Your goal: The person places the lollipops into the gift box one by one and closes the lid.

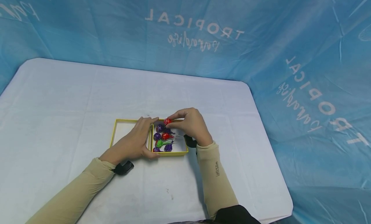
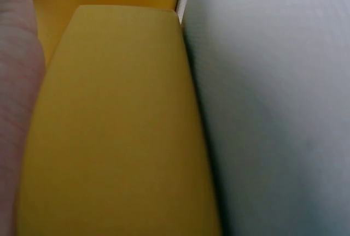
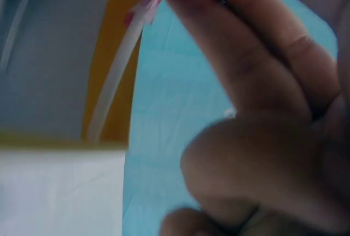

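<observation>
A yellow-edged box (image 1: 171,154) with a white inside lies in the middle of the table, with several wrapped lollipops in it. Purple lollipops (image 1: 168,148), a green one (image 1: 161,143) and a red one (image 1: 165,136) lie there, heads mostly to the left. My left hand (image 1: 130,143) grips the box by its left end, thumb at the near wall and fingertips at the far wall. With thumb and fingers my right hand (image 1: 192,124) pinches another red lollipop (image 1: 167,121) at the far wall. Its white stick (image 3: 116,77) slants across the yellow wall in the right wrist view.
Joined or close against the box on the left is a second shallow yellow-edged tray (image 1: 112,134), partly behind my left hand. A white cloth covers the table (image 1: 87,88). Blue printed curtains (image 1: 197,63) hang along the table's far and right edges.
</observation>
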Demonstrator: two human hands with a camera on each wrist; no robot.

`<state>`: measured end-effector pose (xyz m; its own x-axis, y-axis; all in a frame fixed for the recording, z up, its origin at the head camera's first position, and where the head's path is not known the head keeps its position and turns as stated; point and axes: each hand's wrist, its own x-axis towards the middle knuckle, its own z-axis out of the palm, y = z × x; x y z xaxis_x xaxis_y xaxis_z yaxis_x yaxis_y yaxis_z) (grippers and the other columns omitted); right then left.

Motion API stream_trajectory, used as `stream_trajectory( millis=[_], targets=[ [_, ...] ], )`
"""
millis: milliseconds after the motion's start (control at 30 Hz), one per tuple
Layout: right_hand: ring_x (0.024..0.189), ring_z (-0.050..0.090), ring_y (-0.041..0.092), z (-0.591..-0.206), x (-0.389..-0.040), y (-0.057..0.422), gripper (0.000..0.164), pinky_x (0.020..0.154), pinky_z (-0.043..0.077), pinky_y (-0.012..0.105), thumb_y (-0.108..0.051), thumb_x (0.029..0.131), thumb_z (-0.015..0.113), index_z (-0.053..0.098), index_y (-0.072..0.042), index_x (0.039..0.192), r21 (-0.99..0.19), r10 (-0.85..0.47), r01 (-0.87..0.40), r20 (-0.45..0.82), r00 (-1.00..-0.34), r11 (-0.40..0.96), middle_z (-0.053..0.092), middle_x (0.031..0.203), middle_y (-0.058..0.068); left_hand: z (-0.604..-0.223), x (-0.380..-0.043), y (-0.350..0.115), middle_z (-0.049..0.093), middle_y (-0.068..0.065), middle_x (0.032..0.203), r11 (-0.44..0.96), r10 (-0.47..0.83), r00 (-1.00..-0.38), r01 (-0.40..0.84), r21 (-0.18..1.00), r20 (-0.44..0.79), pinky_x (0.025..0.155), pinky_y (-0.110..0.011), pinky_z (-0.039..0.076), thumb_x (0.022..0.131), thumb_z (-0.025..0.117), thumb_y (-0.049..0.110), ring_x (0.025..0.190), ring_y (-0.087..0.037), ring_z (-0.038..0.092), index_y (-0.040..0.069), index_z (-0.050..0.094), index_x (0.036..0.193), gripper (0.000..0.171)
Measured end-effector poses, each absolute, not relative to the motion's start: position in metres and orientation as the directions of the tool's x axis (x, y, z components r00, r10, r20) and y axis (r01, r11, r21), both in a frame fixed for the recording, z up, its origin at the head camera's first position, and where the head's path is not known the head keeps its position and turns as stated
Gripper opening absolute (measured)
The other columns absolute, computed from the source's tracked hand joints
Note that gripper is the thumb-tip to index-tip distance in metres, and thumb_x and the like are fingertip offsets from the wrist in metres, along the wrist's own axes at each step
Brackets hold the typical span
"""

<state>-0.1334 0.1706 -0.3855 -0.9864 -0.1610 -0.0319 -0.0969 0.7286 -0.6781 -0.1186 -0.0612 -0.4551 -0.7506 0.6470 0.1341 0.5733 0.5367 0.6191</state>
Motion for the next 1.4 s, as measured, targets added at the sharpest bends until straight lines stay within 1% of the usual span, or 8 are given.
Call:
stream_trajectory(
  millis=[300,500,667,833,1033,1133,1233,1400],
  targets=[
    [0.092,0.071,0.011,-0.389,-0.132,0.162,0.019,0.079,0.06,0.03,-0.03,0.075,0.09,0.082,-0.022,0.09,-0.6,-0.175,-0.139,-0.002,-0.985,0.787,0.076,0.097,-0.009,-0.457,-0.119,-0.061,0.036,-0.021,0.143,0.532,0.644,-0.751,0.579,0.618,0.148,0.125,-0.053,0.021,0.061,0.087,0.06,0.14,-0.037,0.031,0.003,0.023,0.155,0.126],
    [0.092,0.07,0.008,-0.39,-0.132,0.161,0.019,0.082,0.06,0.03,-0.028,0.076,0.089,0.082,-0.021,0.092,-0.547,-0.241,-0.201,-0.002,-0.97,0.813,0.074,0.102,-0.01,-0.456,-0.118,-0.062,0.034,-0.021,0.146,0.534,0.644,-0.754,0.567,0.627,0.134,0.127,-0.053,0.016,0.062,0.087,0.059,0.144,-0.039,0.027,0.004,0.021,0.156,0.127],
    [0.096,0.068,0.01,-0.391,-0.133,0.16,0.015,0.085,0.059,0.032,-0.031,0.078,0.088,0.083,-0.021,0.089,-0.486,-0.234,-0.187,-0.037,-0.972,0.854,0.073,0.106,-0.008,-0.455,-0.119,-0.062,0.035,-0.021,0.145,0.536,0.645,-0.751,0.576,0.617,0.141,0.128,-0.051,0.012,0.063,0.087,0.059,0.144,-0.04,0.028,0.003,0.022,0.155,0.127],
    [0.094,0.068,0.013,-0.392,-0.134,0.159,0.007,0.08,0.06,0.033,-0.026,0.083,0.084,0.082,-0.02,0.08,-0.428,-0.221,-0.167,-0.079,-0.972,0.888,0.073,0.106,-0.006,-0.456,-0.12,-0.062,0.035,-0.022,0.145,0.538,0.64,-0.756,0.566,0.625,0.135,0.129,-0.051,0.01,0.062,0.088,0.058,0.144,-0.04,0.027,0.003,0.021,0.156,0.128],
    [0.094,0.069,0.014,-0.393,-0.134,0.159,0.006,0.079,0.06,0.034,-0.025,0.085,0.081,0.082,-0.019,0.084,-0.409,-0.218,-0.161,-0.098,-0.971,0.898,0.074,0.107,-0.005,-0.457,-0.118,-0.063,0.035,-0.022,0.145,0.532,0.641,-0.756,0.562,0.633,0.131,0.128,-0.052,0.011,0.062,0.088,0.057,0.143,-0.04,0.027,0.004,0.02,0.156,0.128],
    [0.092,0.071,0.012,-0.392,-0.133,0.161,0.009,0.078,0.061,0.034,-0.029,0.088,0.079,0.082,-0.02,0.089,-0.434,-0.223,-0.178,-0.054,-0.973,0.883,0.074,0.106,-0.006,-0.457,-0.118,-0.063,0.034,-0.021,0.146,0.531,0.643,-0.754,0.563,0.634,0.131,0.128,-0.052,0.011,0.062,0.088,0.058,0.143,-0.039,0.027,0.004,0.02,0.156,0.127],
    [0.096,0.071,0.013,-0.39,-0.134,0.164,0.012,0.082,0.061,0.034,-0.031,0.089,0.077,0.082,-0.021,0.092,-0.464,-0.238,-0.236,0.056,-0.97,0.854,0.075,0.106,-0.004,-0.459,-0.118,-0.062,0.035,-0.022,0.146,0.529,0.644,-0.751,0.574,0.625,0.145,0.128,-0.052,0.012,0.062,0.087,0.058,0.142,-0.039,0.029,0.003,0.02,0.155,0.127],
    [0.099,0.068,0.021,-0.389,-0.137,0.169,0.016,0.081,0.057,0.034,-0.03,0.089,0.078,0.082,-0.018,0.099,-0.469,-0.285,-0.349,0.204,-0.936,0.811,0.075,0.112,-0.002,-0.459,-0.12,-0.062,0.036,-0.023,0.143,0.526,0.647,-0.743,0.595,0.608,0.169,0.127,-0.053,0.016,0.062,0.088,0.058,0.138,-0.04,0.032,0.002,0.021,0.155,0.127]
  ],
)
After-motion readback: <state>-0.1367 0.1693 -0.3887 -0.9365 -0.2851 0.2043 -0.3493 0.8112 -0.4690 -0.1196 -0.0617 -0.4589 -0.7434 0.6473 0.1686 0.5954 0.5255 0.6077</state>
